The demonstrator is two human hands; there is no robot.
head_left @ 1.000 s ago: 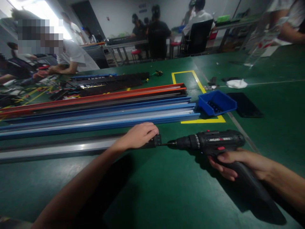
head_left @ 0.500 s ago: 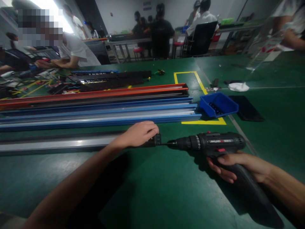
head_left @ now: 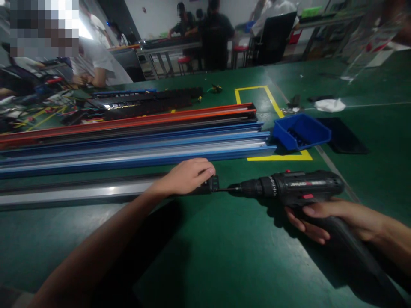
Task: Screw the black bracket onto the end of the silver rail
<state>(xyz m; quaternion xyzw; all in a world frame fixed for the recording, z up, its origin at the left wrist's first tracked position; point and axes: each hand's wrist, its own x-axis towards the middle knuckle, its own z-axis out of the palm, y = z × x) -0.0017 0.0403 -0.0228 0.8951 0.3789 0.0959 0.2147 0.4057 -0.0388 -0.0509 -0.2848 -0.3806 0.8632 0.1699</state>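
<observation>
My left hand is closed over the right end of a long dark rail that lies flat on the green table. A black end cap shows just past my fingers. My right hand grips the handle of a black cordless drill, which lies level and points left. The drill's bit meets the rail's end cap.
Behind the rail lies a row of long blue, grey and orange rails. A blue bin with small dark parts sits on yellow floor-tape marking, with a black mat beside it. Other people work at tables to the left and far back.
The drill and my right hand have shifted slightly to the right, and the view has tilted a little. My left hand stays on the rail end.
</observation>
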